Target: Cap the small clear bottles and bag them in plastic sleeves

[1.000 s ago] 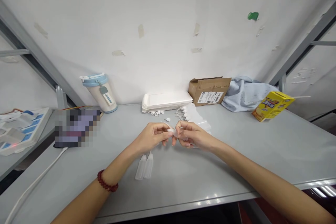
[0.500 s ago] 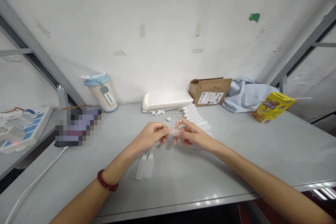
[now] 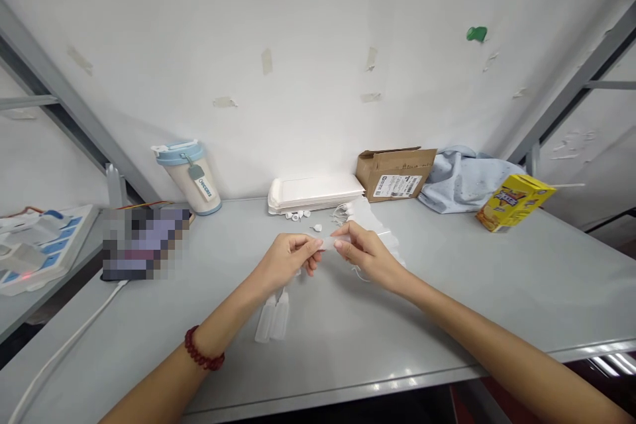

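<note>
At the centre of my clock face, just above the grey, smooth, faintly glossy worktop (image 3: 377, 331), is a small, frosted-white plastic piece (image 3: 326, 244), translucent and mostly hidden by fingers. I see the left grip (image 3: 288, 258) pinched on its nine o'clock end, thumb against fingers; the right grip (image 3: 370, 258) pinches its three o'clock end, thumb and forefinger drawn together.

Toward seven o'clock, two slim, frosted-white plastic bottles (image 3: 272, 319) lie side by side. At two o'clock, I have a row of translucent white bottles (image 3: 370, 217) with thin white strings at their necks. Near eleven lies one small, pointed white cap (image 3: 317, 228); beyond it, small, round white caps (image 3: 297, 215) gather before a long, flat white box (image 3: 318, 192).

At one o'clock, a creased, brown cardboard box (image 3: 397, 174) bears a printed label; I can't see inside. Near ten stands a cream tumbler with a pale-blue lid (image 3: 193, 179), contents hidden. Toward three, a yellow drink carton (image 3: 514, 204) tilts, white straw protruding.
</note>
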Action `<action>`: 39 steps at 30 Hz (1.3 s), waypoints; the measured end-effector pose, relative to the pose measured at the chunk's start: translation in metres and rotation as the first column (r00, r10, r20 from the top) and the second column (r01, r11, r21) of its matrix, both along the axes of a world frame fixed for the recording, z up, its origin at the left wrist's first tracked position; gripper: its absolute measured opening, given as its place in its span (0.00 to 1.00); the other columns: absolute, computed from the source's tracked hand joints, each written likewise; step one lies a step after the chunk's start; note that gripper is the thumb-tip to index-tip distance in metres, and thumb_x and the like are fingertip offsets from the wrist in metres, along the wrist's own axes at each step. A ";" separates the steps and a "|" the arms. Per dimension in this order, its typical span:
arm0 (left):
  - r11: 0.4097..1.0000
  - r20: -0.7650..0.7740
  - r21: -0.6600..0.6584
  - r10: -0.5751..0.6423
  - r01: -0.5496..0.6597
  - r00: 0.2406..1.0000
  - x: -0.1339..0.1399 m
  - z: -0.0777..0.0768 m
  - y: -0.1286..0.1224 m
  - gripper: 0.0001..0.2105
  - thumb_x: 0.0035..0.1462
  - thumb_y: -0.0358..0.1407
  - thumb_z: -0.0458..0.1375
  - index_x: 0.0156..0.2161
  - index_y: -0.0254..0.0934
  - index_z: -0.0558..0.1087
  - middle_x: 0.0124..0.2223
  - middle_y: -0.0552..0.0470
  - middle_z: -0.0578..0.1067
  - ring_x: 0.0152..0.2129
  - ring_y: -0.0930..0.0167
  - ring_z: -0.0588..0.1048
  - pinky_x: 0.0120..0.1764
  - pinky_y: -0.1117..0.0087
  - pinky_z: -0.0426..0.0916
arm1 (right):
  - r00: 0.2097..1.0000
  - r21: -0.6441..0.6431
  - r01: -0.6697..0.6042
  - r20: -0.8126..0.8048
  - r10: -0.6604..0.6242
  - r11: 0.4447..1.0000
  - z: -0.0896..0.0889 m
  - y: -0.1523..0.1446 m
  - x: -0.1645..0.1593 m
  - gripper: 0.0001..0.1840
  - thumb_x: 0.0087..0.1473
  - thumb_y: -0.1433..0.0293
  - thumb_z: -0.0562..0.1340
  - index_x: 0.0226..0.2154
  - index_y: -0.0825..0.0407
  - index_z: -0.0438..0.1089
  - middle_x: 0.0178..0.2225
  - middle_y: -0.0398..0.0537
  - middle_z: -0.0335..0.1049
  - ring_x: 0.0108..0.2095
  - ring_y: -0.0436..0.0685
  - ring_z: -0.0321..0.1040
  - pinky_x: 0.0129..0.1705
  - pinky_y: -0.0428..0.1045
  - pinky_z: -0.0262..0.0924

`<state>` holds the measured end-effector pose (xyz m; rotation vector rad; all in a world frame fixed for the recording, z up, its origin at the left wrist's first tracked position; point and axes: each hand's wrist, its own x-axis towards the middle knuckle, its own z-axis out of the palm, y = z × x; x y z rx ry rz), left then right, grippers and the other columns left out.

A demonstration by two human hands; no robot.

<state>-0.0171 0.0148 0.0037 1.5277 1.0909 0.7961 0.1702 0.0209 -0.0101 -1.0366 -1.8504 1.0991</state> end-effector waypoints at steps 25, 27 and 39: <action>0.981 -0.039 0.184 0.069 -0.060 0.997 0.013 -0.005 -0.011 0.19 0.57 0.46 0.49 0.24 0.34 0.68 0.23 0.53 0.70 0.21 0.74 0.69 0.28 0.73 0.65 | 0.972 -0.112 -0.101 -0.222 0.074 0.989 0.014 0.000 0.006 0.14 0.52 0.58 0.58 0.33 0.52 0.63 0.18 0.37 0.57 0.18 0.46 0.52 0.20 0.44 0.46; 0.970 -0.078 0.233 0.094 -0.074 0.993 0.015 -0.006 -0.013 0.18 0.57 0.45 0.49 0.23 0.35 0.68 0.22 0.53 0.69 0.22 0.73 0.69 0.29 0.73 0.64 | 0.973 -0.151 -0.085 -0.225 0.050 0.985 0.017 0.000 0.005 0.16 0.51 0.56 0.59 0.31 0.53 0.63 0.17 0.36 0.56 0.17 0.45 0.50 0.18 0.43 0.44; 0.942 -0.133 0.302 0.193 -0.146 0.972 0.018 -0.010 -0.012 0.14 0.57 0.44 0.50 0.32 0.37 0.70 0.30 0.53 0.72 0.27 0.72 0.69 0.30 0.73 0.63 | 0.980 0.058 0.117 -0.167 -0.106 0.991 0.033 0.013 0.032 0.12 0.52 0.60 0.59 0.30 0.52 0.65 0.17 0.38 0.59 0.20 0.48 0.59 0.24 0.46 0.54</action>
